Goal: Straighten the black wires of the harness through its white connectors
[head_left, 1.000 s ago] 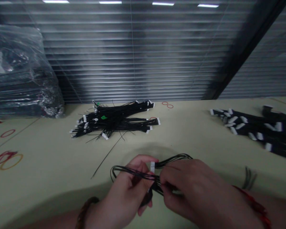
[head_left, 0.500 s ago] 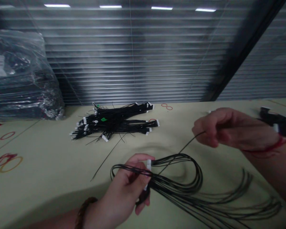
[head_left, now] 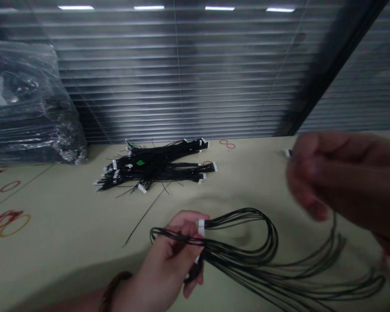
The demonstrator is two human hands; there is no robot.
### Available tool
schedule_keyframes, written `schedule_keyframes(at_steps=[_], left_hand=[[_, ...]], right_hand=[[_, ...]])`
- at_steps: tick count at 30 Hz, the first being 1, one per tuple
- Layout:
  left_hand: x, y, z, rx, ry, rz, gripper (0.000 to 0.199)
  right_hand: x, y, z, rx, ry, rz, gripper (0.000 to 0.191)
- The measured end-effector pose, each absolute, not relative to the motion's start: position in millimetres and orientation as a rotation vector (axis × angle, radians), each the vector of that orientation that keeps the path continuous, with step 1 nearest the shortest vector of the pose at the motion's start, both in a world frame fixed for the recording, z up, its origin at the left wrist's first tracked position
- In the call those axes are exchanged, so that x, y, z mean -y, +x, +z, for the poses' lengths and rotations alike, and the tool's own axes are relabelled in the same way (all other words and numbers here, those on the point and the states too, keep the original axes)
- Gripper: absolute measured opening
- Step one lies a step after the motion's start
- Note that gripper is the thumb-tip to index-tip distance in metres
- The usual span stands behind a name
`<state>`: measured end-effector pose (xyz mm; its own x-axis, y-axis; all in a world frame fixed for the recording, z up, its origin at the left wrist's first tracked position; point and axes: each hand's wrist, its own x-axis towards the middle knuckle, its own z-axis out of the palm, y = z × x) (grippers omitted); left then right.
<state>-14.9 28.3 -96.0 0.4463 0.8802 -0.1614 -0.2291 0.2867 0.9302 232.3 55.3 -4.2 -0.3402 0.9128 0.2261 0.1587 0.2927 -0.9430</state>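
My left hand grips a bunch of thin black wires just below their white connector, low in the middle of the view. The wires loop out to the right and trail over the table. Raised at the right, my right hand is blurred by motion, its fingers curled. One wire seems to rise into it, though the blur hides the grip.
A bundled pile of black wire harnesses with white connectors lies beyond my hands. Another pile sits mostly behind my right hand. A plastic-wrapped bag stands at the far left. Red rubber bands lie on the pale table.
My right hand has moved further right and closer to the camera, now blurred and hiding more of the right pile. My left hand and the wire loops have barely shifted.
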Motion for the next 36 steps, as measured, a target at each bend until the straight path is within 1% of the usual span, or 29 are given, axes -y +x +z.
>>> schedule_keyframes(at_steps=[1, 4, 7, 12, 24, 31, 33, 36], left_hand=[[-27.8, -15.0, -95.9, -0.785, 1.006, 0.864, 0.036], [-25.8, -15.4, -96.3, -0.767, 0.999, 0.899, 0.033], [-24.6, -16.1, -96.8, -0.736, 1.01, 0.901, 0.031], [-23.3, -16.7, -96.7, -0.718, 1.037, 0.879, 0.027], [-22.6, -14.2, -97.5, -0.705, 1.054, 0.877, 0.026], [-19.3, -17.8, -101.7, -0.718, 1.139, 0.827, 0.028], [-19.3, -18.0, -102.5, -0.717, 1.184, 0.779, 0.027], [-20.8, -16.7, -101.9, -0.736, 1.174, 0.751, 0.029]], right_hand=[[-49.1, 216.6, -9.6, 1.819, -1.052, 1.168, 0.013], [-37.3, 181.6, -28.8, 2.122, -1.235, 0.943, 0.014], [-32.6, 170.9, -44.4, 2.249, -1.218, 0.709, 0.015], [-27.3, 171.5, -50.7, 2.287, -1.164, 0.536, 0.014], [-22.0, 168.7, -47.7, 2.307, -1.156, 0.491, 0.015], [-19.9, 166.7, -49.7, 2.33, -1.156, 0.46, 0.015], [-17.7, 164.7, -51.2, 2.352, -1.133, 0.412, 0.016], [-14.1, 163.3, -48.6, 2.409, -1.112, 0.233, 0.013]])
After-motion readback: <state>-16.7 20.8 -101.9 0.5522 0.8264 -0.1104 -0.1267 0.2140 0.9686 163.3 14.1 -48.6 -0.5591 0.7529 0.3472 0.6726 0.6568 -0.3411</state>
